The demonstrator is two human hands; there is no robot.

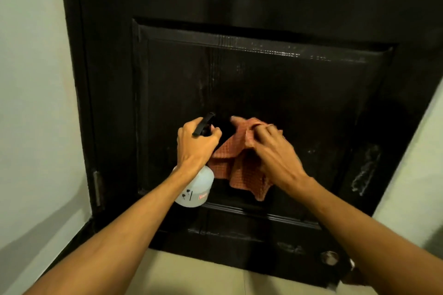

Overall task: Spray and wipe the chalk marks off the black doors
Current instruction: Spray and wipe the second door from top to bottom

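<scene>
A glossy black door (263, 84) with a recessed panel fills the view. My left hand (195, 145) grips the neck of a white spray bottle (197, 189) with a black trigger head, held close to the panel. My right hand (273, 153) presses an orange waffle-weave cloth (236, 163) against the lower middle of the panel, fingers spread over it. White chalk marks (365, 170) show on the door's right stile, and fainter smears (291, 249) on the bottom rail.
A pale wall (31, 103) flanks the door on the left, with a metal hinge (97, 188) on the frame. Another pale wall (417, 175) stands at the right. A round metal door stop (329, 257) sits near the beige floor (203, 278).
</scene>
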